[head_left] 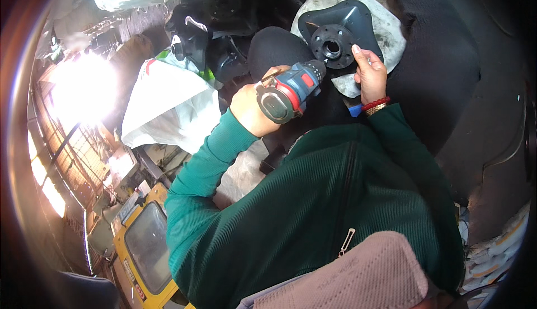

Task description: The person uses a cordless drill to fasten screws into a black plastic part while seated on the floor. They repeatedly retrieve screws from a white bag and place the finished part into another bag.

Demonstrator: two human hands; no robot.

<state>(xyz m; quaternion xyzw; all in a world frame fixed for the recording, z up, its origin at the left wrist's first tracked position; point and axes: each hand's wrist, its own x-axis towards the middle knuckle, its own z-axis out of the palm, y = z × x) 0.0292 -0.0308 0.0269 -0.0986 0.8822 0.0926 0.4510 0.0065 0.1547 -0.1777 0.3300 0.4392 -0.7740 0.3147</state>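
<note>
In my left hand (251,110) is a blue and red cordless drill (299,85), the fingers wrapped round it. Its black chuck points up and right, with the tip at the rim of a round black flange (339,52) that has holes around a central opening. That flange sits on a black four-cornered plate (354,18). My right hand (370,77), with red and gold bracelets at the wrist, pinches the edge of the flange and plate. Under the plate lies a smudged white cloth or sack (391,35). Whether the drill tip touches a screw is too small to tell.
More black moulded parts (193,35) lie in a dark heap beyond my knee. A white plastic bag (168,105) spreads to the left. A yellow-framed machine (146,247) stands at lower left. White stacked items (498,261) show at lower right.
</note>
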